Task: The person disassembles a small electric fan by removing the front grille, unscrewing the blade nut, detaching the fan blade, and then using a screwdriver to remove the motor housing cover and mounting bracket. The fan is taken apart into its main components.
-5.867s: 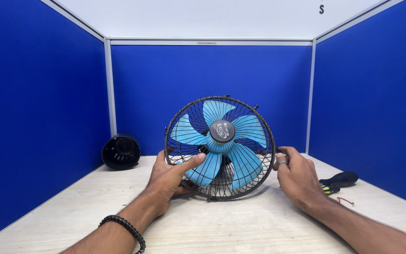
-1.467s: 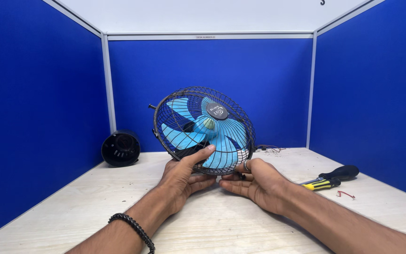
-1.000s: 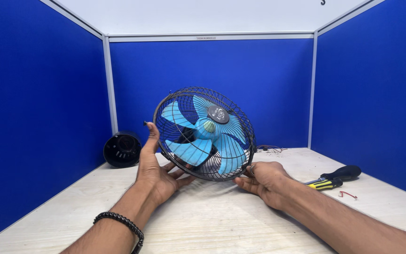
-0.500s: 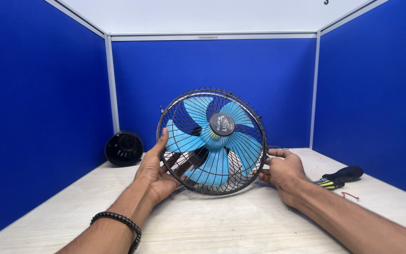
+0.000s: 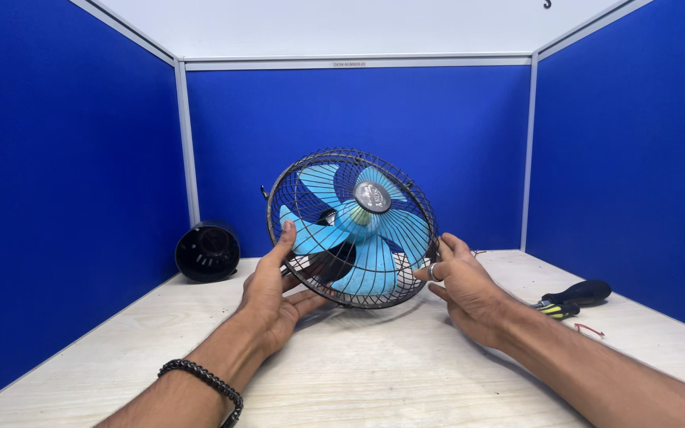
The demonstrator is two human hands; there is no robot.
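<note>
A small fan (image 5: 354, 228) with light blue blades inside a dark wire cage is held upright just above the pale wooden table (image 5: 374, 372), tilted a little to the right. My left hand (image 5: 273, 295) cups the cage's lower left rim, thumb up along the wire. My right hand (image 5: 465, 287), with a ring on one finger, grips the cage's right rim. A black beaded bracelet sits on my left wrist.
A round black plastic fan housing (image 5: 208, 252) lies at the back left by the blue partition. A black-handled screwdriver with yellow marks (image 5: 571, 296) and a small red wire lie at the right. Blue partition walls enclose three sides.
The fan has turned in my hands, its face now angled up to the right instead of straight at me. Both hands keep their hold on the cage rim.
</note>
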